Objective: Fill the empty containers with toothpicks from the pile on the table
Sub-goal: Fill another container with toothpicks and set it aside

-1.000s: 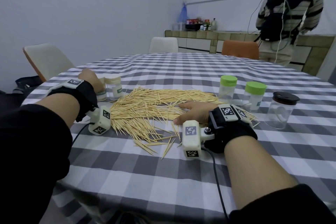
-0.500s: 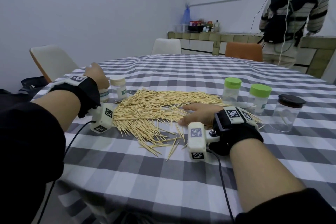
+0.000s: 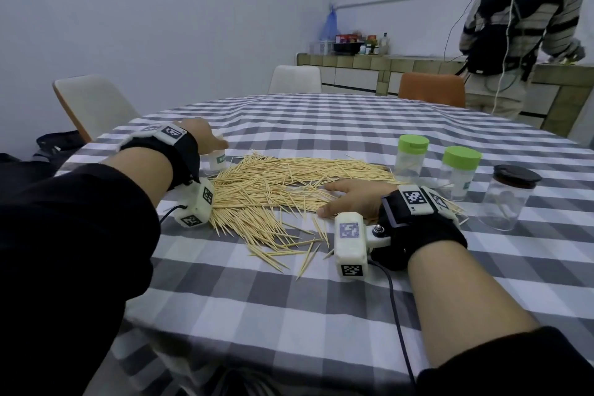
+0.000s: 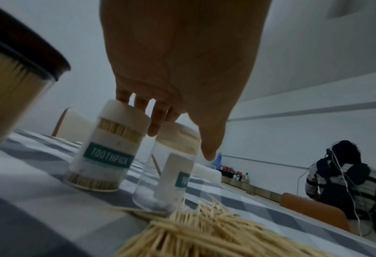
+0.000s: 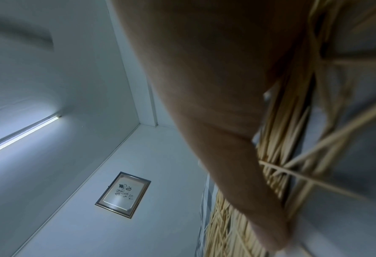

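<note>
head view first: a wide pile of toothpicks [image 3: 289,190] lies loose on the checked tablecloth [image 3: 321,299], so most of the work looks still ahead. the right hand [image 3: 350,199] lies flat on the near right part of the pile, fingers straight and spread low, holding nothing. on the right stand two green-lidded containers [image 3: 412,154] and a dark-lidded jar [image 3: 508,199], all capped; each seems to hold at most a stick or two, so i judge them unfilled. the left hand [image 3: 201,137] is out at the far left edge of the pile, over a small white-capped container [image 3: 218,157]. left wrist view: the left hand [image 4: 178,73] comes down from above with fingers and thumb spread wide over two white-capped tubs; no finger is plainly closed round either, though the fingertips [image 4: 154,128] are close to the caps. the labelled toothpick tub [image 4: 107,153] behind is packed full, and a big dark-lidded jar [image 4: 11,83] at the left edge is also full, so those two read as done. the clear container [image 4: 171,170] just under the thumb holds a single stick and is the likely next one to fill; its cap must come off first. the pile [image 4: 215,233] begins right at its base. right wrist view: the right hand [image 5: 215,87] shows as a flat palm against the toothpicks [image 5: 292,139], with no pinch or curl visible.
</note>
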